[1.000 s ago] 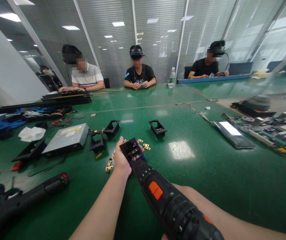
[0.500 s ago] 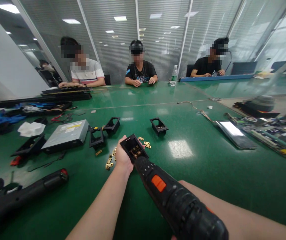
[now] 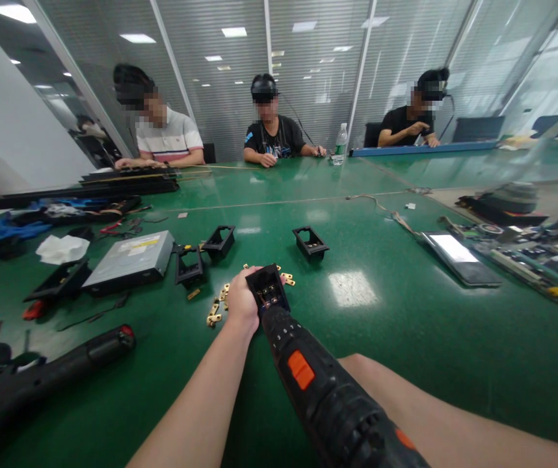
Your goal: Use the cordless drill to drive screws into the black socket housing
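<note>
Black plastic housing [image 3: 261,279] in L hand [image 3: 243,302], elec. driver [image 3: 330,390] nose at its open face.
Housing tilted, over near-centre of green tabletop [image 3: 435,331], brass-col. bits inside; L hand curled round its L side, fingers partly hidden; R hand [image 3: 359,369] behind driver, gripping it, fingers hidden so can't tell how tightly closed; brass tabs [image 3: 214,319] scattered just beside L hand; other black housings [image 3: 219,243] beyond; grey drive [image 3: 130,263] further L; phone-like device [image 3: 459,261] & circuit board [image 3: 547,257] well off R; 3 co-workers seated across.
</note>
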`<state>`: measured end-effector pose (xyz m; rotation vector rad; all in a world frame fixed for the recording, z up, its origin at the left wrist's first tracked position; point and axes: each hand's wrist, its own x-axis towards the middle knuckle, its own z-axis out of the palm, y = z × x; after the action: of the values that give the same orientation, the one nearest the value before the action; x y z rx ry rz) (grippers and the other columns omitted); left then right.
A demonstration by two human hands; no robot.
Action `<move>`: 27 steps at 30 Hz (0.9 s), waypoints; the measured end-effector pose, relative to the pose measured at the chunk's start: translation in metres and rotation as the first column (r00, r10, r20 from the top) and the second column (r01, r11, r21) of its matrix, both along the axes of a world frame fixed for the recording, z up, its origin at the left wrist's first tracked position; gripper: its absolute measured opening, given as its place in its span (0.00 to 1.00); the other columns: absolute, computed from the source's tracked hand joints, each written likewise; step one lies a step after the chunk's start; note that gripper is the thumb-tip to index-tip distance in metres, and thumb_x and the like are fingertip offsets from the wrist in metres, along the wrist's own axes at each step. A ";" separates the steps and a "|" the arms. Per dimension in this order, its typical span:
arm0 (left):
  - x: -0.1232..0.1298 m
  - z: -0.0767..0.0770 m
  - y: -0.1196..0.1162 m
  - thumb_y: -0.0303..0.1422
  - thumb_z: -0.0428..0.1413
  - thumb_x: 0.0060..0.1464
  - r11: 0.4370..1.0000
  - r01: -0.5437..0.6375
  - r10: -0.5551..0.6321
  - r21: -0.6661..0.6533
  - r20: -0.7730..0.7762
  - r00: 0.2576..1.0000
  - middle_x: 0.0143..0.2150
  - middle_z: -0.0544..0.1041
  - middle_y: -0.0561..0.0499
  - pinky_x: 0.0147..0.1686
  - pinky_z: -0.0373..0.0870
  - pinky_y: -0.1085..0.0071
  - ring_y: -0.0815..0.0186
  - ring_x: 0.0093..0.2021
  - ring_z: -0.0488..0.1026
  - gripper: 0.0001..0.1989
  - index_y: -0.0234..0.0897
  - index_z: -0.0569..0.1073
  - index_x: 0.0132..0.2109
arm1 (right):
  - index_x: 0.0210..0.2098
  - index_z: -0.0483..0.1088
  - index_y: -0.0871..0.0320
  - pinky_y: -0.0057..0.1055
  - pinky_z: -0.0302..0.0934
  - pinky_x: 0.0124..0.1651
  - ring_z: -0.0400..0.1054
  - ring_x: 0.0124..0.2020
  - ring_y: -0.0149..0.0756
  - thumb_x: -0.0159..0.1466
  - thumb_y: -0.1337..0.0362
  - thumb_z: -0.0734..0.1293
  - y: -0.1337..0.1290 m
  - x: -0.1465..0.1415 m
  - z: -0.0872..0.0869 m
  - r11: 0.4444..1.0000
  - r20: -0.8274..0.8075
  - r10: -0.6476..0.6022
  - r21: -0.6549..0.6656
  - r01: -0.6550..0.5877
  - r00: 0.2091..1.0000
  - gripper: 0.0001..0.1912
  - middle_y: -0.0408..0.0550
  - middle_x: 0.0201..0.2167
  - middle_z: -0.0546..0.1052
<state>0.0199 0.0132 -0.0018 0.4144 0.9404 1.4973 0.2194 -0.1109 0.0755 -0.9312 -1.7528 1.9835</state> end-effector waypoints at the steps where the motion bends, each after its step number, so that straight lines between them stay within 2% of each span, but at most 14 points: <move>1: 0.000 -0.001 0.000 0.33 0.54 0.49 1.000 0.006 -0.006 0.009 -0.043 0.999 0.26 0.80 0.41 0.27 0.74 0.64 0.53 0.26 0.79 0.13 0.27 0.77 0.36 | 0.28 0.72 0.58 0.26 0.57 0.30 0.61 0.26 0.29 0.54 0.52 0.73 0.000 0.000 -0.002 1.000 0.014 -0.002 -0.008 0.002 1.000 0.15 0.37 0.22 0.66; 4: -0.002 -0.004 0.001 0.34 0.53 0.49 1.000 0.021 -0.019 0.010 -0.127 0.992 0.26 0.80 0.38 0.26 0.74 0.64 0.52 0.27 0.79 0.14 0.26 0.77 0.35 | 0.25 0.70 0.60 0.24 0.55 0.26 0.57 0.24 0.26 0.47 0.56 0.78 0.001 -0.001 -0.009 1.000 0.036 0.000 -0.031 0.001 0.999 0.17 0.36 0.21 0.64; 7: -0.002 -0.005 0.002 0.35 0.53 0.49 1.000 0.020 -0.021 -0.007 -0.084 0.996 0.29 0.81 0.37 0.30 0.76 0.60 0.50 0.31 0.81 0.14 0.27 0.77 0.36 | 0.25 0.70 0.61 0.23 0.53 0.25 0.55 0.24 0.25 0.41 0.61 0.80 0.002 -0.002 -0.016 0.999 0.030 0.002 -0.052 -0.001 1.000 0.19 0.35 0.21 0.64; 12: -0.002 -0.007 0.003 0.34 0.54 0.49 0.999 0.022 -0.021 0.025 -0.035 0.999 0.35 0.83 0.37 0.37 0.77 0.57 0.50 0.37 0.81 0.14 0.28 0.77 0.38 | 0.26 0.70 0.62 0.24 0.55 0.27 0.57 0.25 0.26 0.41 0.63 0.81 0.004 -0.002 -0.016 0.996 -0.003 0.007 -0.088 -0.007 1.000 0.19 0.36 0.23 0.65; 17: -0.005 -0.007 0.003 0.35 0.52 0.50 0.995 0.099 -0.099 0.018 -0.006 0.995 0.28 0.80 0.41 0.31 0.76 0.60 0.53 0.29 0.79 0.15 0.29 0.78 0.37 | 0.26 0.71 0.63 0.25 0.57 0.28 0.58 0.26 0.26 0.43 0.62 0.80 0.004 -0.002 -0.013 0.995 -0.021 0.011 -0.100 -0.013 1.000 0.18 0.38 0.25 0.67; 20: -0.005 -0.003 0.002 0.36 0.50 0.51 0.991 0.135 -0.135 0.006 -0.023 0.991 0.25 0.79 0.41 0.27 0.75 0.62 0.55 0.25 0.78 0.16 0.28 0.78 0.36 | 0.26 0.71 0.62 0.25 0.58 0.30 0.59 0.26 0.27 0.44 0.63 0.79 0.004 -0.003 -0.017 0.994 -0.024 0.027 -0.102 -0.030 0.999 0.16 0.38 0.24 0.67; 25: -0.001 0.004 0.000 0.36 0.50 0.51 0.993 0.107 -0.108 -0.045 -0.023 0.994 0.23 0.77 0.43 0.23 0.72 0.64 0.56 0.23 0.76 0.16 0.29 0.77 0.37 | 0.24 0.69 0.62 0.25 0.55 0.27 0.56 0.24 0.26 0.41 0.67 0.80 0.005 -0.003 -0.025 0.993 0.027 0.039 -0.114 -0.036 0.999 0.17 0.36 0.22 0.65; 27: 0.000 0.006 0.001 0.35 0.50 0.51 0.994 0.096 -0.097 -0.056 -0.010 0.995 0.23 0.77 0.45 0.22 0.71 0.65 0.57 0.22 0.75 0.16 0.29 0.77 0.38 | 0.24 0.69 0.62 0.25 0.55 0.27 0.57 0.24 0.26 0.44 0.67 0.78 0.005 -0.002 -0.023 0.993 0.030 0.039 -0.113 -0.035 0.999 0.15 0.36 0.22 0.65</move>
<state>0.0200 0.0138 0.0037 0.4234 0.9566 1.3791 0.2171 -0.1057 0.0524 -0.9782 -1.7021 2.1215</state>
